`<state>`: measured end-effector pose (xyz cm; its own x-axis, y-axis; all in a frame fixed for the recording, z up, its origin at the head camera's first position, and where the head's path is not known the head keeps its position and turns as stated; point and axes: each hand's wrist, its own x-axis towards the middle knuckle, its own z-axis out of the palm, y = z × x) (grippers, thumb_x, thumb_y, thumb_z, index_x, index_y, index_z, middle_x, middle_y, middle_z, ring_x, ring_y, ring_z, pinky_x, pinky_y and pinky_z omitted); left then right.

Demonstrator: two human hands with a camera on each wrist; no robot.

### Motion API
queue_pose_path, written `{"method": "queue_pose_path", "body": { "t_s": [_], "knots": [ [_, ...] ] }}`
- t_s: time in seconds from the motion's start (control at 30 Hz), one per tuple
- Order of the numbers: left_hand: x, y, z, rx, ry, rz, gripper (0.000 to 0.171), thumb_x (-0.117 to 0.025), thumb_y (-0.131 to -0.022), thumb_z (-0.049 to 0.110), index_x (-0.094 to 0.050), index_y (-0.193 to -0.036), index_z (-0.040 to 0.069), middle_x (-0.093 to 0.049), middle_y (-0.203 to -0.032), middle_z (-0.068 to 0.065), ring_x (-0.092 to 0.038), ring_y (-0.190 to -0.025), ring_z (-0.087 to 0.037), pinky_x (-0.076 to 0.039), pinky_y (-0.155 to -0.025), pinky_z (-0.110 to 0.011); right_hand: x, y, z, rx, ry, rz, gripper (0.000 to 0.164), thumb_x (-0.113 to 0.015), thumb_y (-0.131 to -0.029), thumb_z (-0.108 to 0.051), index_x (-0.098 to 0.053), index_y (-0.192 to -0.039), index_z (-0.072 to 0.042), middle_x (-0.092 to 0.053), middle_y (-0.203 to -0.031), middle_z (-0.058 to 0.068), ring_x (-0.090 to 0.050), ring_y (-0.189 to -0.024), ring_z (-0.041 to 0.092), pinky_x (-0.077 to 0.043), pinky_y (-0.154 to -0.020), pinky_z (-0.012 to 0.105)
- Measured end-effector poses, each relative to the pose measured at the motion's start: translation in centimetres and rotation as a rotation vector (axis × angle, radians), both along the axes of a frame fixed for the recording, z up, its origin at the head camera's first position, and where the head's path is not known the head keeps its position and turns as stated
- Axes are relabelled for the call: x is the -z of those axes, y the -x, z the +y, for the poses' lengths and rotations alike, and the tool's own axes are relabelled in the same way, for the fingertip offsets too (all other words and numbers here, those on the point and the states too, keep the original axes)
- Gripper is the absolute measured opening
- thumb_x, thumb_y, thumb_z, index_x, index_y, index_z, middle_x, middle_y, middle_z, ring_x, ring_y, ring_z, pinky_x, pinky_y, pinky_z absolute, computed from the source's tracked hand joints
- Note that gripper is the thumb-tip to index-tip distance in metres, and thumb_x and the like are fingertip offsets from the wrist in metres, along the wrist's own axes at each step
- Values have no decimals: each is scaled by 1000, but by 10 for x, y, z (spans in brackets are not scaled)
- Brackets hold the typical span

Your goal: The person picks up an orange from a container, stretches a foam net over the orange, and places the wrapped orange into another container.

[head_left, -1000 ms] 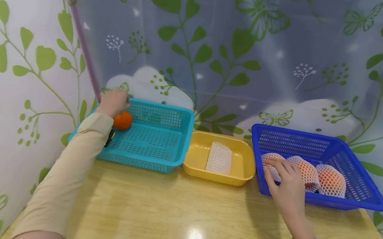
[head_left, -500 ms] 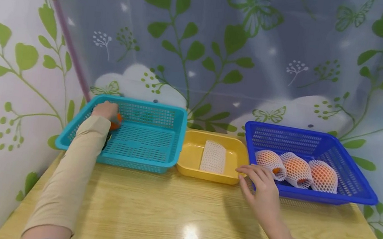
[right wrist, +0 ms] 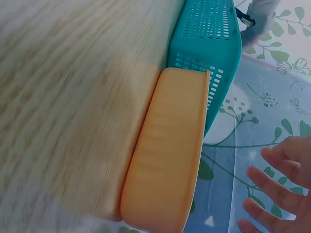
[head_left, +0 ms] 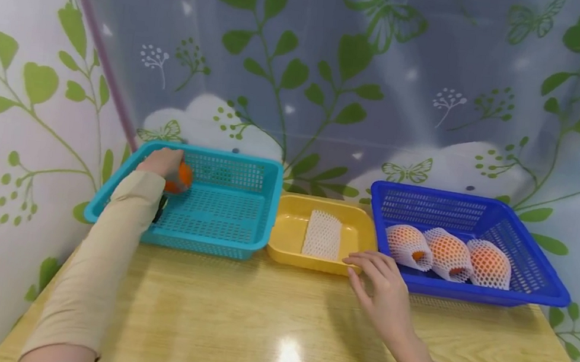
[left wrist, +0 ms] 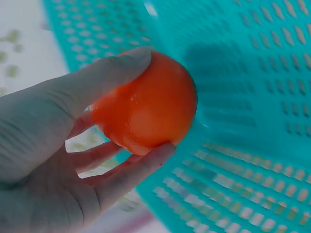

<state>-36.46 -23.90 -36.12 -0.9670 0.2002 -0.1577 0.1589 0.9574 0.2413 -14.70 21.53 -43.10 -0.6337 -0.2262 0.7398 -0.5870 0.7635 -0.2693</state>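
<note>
In the back left part of the turquoise basket (head_left: 207, 243), my left hand (head_left: 162, 162) grips a shiny orange (head_left: 185, 175). The left wrist view shows the thumb over one side of the orange (left wrist: 150, 107) and fingertips on the other, with the basket's slotted walls around it. My right hand (head_left: 384, 290) hovers at the front right rim of a yellow tray (head_left: 289, 234), fingers loosely bent and holding nothing. Inside that tray lies a white foam net sleeve (head_left: 323, 235). The right wrist view also shows the spread fingers of the right hand (right wrist: 282, 187) beside the tray.
A blue basket (head_left: 476, 293) stands to the right with three fruits in white foam nets, among them a netted fruit (head_left: 488, 265) at the right. All containers line the back of the wooden table (head_left: 231, 318), before a leaf-patterned curtain (head_left: 302, 75).
My left hand has gone from beside the orange to gripping it and shifting it slightly. My right hand has moved left, from over the blue basket to the yellow tray's rim.
</note>
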Motion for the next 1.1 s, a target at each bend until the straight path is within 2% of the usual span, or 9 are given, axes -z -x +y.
{"method": "queue_pose_path", "body": {
  "t_s": [0.1,0.17,0.33,0.5,0.67,0.8,0.9,1.0,1.1],
  "knots": [
    [-15,-2,16,22,-64,4,70,-82,-82,23,-47,-136,-3,-55,-125,-31,-56,-108,-45,-50,-86,-57,-1,1,-1,-4,5,-7,21,-79,-84,0,-76,-103,-7,-74,-107,6,-64,-106,28,-53,-90,45],
    [-25,-4,28,66,-93,23,70,-81,-83,22,-46,-137,-3,-54,-126,-30,-56,-108,-44,-50,-88,-56,-1,2,-2,-10,7,-14,22,-79,-85,0,-76,-105,-8,-74,-107,6,-64,-103,27,-55,-87,44],
    [-44,-19,62,164,-143,97,69,-78,-87,26,-44,-139,-3,-51,-129,-29,-57,-109,-43,-52,-90,-54,1,5,-8,-20,15,-53,26,-78,-86,-2,-74,-110,-8,-75,-106,7,-69,-95,26,-60,-74,41],
    [-56,-40,99,234,-271,135,70,-79,-87,33,-43,-138,1,-53,-133,-25,-60,-108,-39,-54,-90,-51,1,11,-17,-64,62,-95,32,-78,-87,-2,-70,-118,-6,-75,-109,9,-72,-88,25,-60,-68,39],
    [-56,-66,132,288,-357,146,72,-79,-86,41,-43,-137,5,-54,-134,-20,-61,-106,-35,-55,-89,-47,-4,16,-31,-100,92,-174,40,-77,-89,-5,-65,-128,-3,-73,-113,13,-72,-90,28,-61,-73,41],
    [-48,-87,153,312,-418,146,73,-76,-88,47,-43,-139,8,-56,-133,-15,-62,-107,-32,-56,-86,-45,-7,21,-44,-140,163,-322,44,-75,-92,-9,-62,-134,-1,-71,-117,17,-72,-95,33,-61,-77,44],
    [-41,-101,168,353,-457,145,72,-74,-90,47,-42,-143,10,-57,-134,-13,-62,-109,-29,-56,-86,-44,-9,24,-53,-161,225,-447,46,-72,-96,-17,-60,-138,-2,-71,-119,15,-71,-99,33,-60,-80,44],
    [-35,-115,179,394,-461,137,75,-72,-91,47,-38,-152,17,-54,-140,-14,-61,-112,-29,-56,-88,-46,-12,27,-60,-157,278,-539,50,-66,-100,-26,-55,-143,-4,-72,-120,12,-71,-103,30,-60,-84,43],
    [-29,-127,188,413,-446,144,77,-71,-91,48,-36,-157,27,-51,-140,-16,-61,-110,-30,-56,-88,-47,-13,26,-63,-168,394,-618,50,-56,-106,-29,-49,-149,-4,-72,-120,14,-71,-104,30,-59,-87,44]
  ]
}}
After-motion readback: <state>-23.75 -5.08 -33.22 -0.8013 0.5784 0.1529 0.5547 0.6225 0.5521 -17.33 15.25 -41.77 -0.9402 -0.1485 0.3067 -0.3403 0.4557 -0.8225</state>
